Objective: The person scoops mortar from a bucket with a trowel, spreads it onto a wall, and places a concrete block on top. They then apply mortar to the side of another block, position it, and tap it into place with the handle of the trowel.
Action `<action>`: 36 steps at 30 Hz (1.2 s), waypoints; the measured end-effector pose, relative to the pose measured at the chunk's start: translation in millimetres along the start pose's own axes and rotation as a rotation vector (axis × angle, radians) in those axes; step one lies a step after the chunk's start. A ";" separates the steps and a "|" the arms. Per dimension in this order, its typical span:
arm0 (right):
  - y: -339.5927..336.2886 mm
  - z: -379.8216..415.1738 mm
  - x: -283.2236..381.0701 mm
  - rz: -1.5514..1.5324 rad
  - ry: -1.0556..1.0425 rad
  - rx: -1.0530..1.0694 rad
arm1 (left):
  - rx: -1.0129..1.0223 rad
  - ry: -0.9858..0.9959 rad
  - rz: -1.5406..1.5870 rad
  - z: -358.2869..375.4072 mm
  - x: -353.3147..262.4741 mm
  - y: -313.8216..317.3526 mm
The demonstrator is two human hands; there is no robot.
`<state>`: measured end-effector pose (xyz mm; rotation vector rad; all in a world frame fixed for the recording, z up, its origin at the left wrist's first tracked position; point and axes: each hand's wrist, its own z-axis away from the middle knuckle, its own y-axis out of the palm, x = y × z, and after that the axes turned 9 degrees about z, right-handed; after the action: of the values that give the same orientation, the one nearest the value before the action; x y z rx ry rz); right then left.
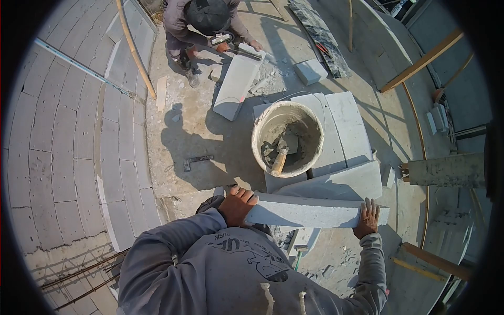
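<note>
A long, pale grey concrete block [315, 211] lies crosswise in front of my chest, held at both ends. My left hand [239, 206] has its fingers curled over the block's left end. At the right end, my right hand [366, 218] grips with its fingers on the upper face and the thumb out of sight. Just beyond the block stands a mortar-crusted bucket [258, 152] with grey mortar inside. A wooden-handled trowel [281, 157] rests in it. Flat blocks [344, 126] are stacked around the bucket, and one slab [341, 181] lies tilted close to my block.
Ahead, another person [194, 26] bends over a block [233, 89] with a long-bladed tool. An L-shaped tool [198, 161] lies on the floor. A block wall [58, 136] rises at left. Wooden props [422, 60] slant on the right; a green-handled tool [298, 258] is below my block.
</note>
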<state>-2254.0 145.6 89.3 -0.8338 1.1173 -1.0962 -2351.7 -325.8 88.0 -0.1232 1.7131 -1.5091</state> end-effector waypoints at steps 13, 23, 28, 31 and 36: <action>-24.5 -7.6 5.2 0.080 -0.035 0.289 | -0.024 0.009 0.049 3.4 2.0 6.5; -19.1 32.6 21.3 0.128 0.004 0.285 | -0.072 0.057 0.110 2.9 15.0 -8.2; -25.0 55.9 52.6 0.013 0.033 0.168 | 0.068 0.103 0.060 3.7 28.0 -28.8; -28.5 58.2 61.6 -0.086 0.038 0.170 | 0.109 0.088 0.047 4.0 34.4 -36.6; -27.1 53.4 71.2 -0.135 0.059 0.099 | 0.100 0.063 0.035 8.5 45.1 -26.4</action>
<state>-2204.5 69.3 109.2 -0.8128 1.0582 -1.2854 -2387.2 -365.1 88.4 0.0070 1.6766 -1.5840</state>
